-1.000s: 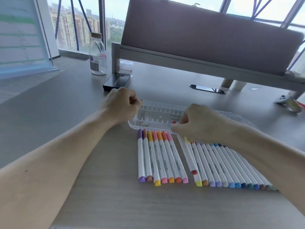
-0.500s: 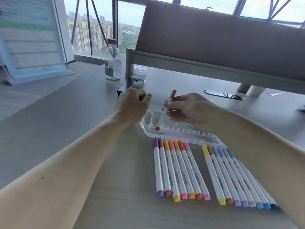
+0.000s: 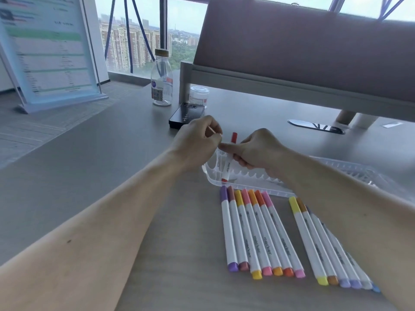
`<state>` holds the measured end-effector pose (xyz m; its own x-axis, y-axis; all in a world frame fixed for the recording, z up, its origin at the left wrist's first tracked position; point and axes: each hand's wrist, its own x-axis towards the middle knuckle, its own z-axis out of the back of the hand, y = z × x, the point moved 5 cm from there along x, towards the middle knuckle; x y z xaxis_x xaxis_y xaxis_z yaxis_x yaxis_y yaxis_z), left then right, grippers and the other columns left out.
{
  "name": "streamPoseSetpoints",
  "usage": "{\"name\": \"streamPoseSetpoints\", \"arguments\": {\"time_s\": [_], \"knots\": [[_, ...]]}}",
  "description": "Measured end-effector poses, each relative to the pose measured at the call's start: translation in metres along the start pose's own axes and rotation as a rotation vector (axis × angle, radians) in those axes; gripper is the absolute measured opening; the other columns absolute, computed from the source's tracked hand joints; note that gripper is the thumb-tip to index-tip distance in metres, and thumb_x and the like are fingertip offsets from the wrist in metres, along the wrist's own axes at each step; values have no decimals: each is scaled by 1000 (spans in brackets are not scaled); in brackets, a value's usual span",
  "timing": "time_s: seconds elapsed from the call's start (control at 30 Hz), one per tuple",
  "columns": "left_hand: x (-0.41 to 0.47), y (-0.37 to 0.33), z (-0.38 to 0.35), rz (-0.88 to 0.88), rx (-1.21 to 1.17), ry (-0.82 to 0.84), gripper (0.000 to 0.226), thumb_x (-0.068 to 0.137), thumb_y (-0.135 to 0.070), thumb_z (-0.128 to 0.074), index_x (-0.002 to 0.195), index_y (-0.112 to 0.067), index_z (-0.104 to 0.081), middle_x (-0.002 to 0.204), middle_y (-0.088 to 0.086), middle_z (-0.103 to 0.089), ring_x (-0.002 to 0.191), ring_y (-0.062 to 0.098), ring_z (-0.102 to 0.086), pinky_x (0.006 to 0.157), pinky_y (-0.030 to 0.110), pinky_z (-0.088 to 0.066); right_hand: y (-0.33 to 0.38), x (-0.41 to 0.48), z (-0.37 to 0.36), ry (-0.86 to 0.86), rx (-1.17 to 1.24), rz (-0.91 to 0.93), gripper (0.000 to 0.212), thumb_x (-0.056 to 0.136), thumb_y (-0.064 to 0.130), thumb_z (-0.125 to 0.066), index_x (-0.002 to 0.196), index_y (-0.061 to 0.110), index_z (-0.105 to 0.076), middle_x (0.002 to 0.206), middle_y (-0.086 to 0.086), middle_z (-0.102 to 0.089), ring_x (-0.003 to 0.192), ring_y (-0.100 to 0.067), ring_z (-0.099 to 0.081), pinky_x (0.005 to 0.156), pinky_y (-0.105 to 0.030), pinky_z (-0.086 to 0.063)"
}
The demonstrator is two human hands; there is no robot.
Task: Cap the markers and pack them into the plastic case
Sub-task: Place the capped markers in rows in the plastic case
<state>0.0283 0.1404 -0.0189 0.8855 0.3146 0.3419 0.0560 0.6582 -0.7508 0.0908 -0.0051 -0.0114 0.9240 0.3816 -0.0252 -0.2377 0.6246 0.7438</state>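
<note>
The red marker [image 3: 228, 163] is standing tilted at frame centre, its lower red tip dipping into the left end of the clear plastic case [image 3: 253, 190]. Bare desk [image 3: 101, 164] is lying open to its left. The right hand [image 3: 258, 151] is gripping its white barrel below the red cap. The left hand [image 3: 197, 140] is hovering just beside it with fingers curled; whether it holds anything is unclear. Two rows of capped markers [image 3: 258, 232] are lying below the case.

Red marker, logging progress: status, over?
Right hand grips red-capped white marker tilted over clear plastic case. Left hand pinched beside it, contents unseen. Nothing between marker and case.
</note>
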Motion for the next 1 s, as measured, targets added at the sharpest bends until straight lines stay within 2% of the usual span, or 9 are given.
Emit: {"name": "streamPoseSetpoints", "arguments": {"time_s": [0.1,0.2,0.37,0.5,0.6,0.7,0.8,0.9,1.0], "knots": [[-2,-3,-5,-19,-55,191,25,92,-28,-66,116,-33,-64,109,-12,-65,102,10,-62,90,32,-52,3,2,-2,-8,-75,11,45,84,44,-77,81,-1,-78,59,-3,-66,51,-13,-55,60,-27,-49],[-6,1,-5,-1,-48,361,54,72,-43,-72,125,-43,-61,125,-14,-59,119,8,-54,99,33,-46,6,4,-5,1,-125,24,46,83,51,-78,69,8,-75,52,0,-62,46,-11,-54,52,-24,-45],[-9,7,-1,-30,134,382,61,78,-45,-82,133,-52,-57,142,-19,-44,138,8,-36,116,39,-34,8,8,-10,8,-194,67,49,80,55,-78,68,8,-75,57,-4,-66,47,-15,-55,54,-27,-47],[-9,13,2,8,170,431,63,76,-58,-79,134,-57,-54,147,-20,-41,139,7,-37,118,42,-34,7,6,-10,37,-220,97,49,82,55,-77,73,6,-78,62,-6,-68,51,-14,-56,50,-24,-45],[-9,13,2,15,187,427,59,77,-60,-79,132,-55,-58,146,-19,-42,138,8,-39,118,43,-34,5,2,-6,133,-199,104,43,83,52,-76,80,10,-80,79,-11,-75,61,-15,-57,55,-27,-46],[-10,12,2,34,201,448,60,78,-60,-79,134,-53,-58,151,-18,-39,141,7,-35,119,38,-30,2,-2,0,216,-195,75,38,83,49,-77,89,12,-81,92,-10,-77,66,-13,-56,54,-23,-44],[-12,12,3,58,212,487,71,75,-64,-79,140,-53,-53,155,-20,-33,140,6,-34,117,37,-31,-1,-4,1,232,-178,41,36,83,47,-78,90,12,-80,92,-8,-76,67,-13,-53,54,-24,-44],[-12,11,3,57,204,493,74,75,-61,-80,142,-50,-52,153,-20,-34,133,3,-36,107,28,-31,-1,-5,0,225,-167,38,34,84,46,-78,87,12,-80,92,-10,-76,67,-15,-53,54,-26,-43],[-12,11,3,50,214,497,73,75,-61,-80,142,-50,-52,153,-21,-34,134,2,-35,108,28,-30,-2,-6,0,229,-152,29,32,84,44,-78,85,12,-81,86,-11,-74,64,-15,-50,51,-26,-41]]}}
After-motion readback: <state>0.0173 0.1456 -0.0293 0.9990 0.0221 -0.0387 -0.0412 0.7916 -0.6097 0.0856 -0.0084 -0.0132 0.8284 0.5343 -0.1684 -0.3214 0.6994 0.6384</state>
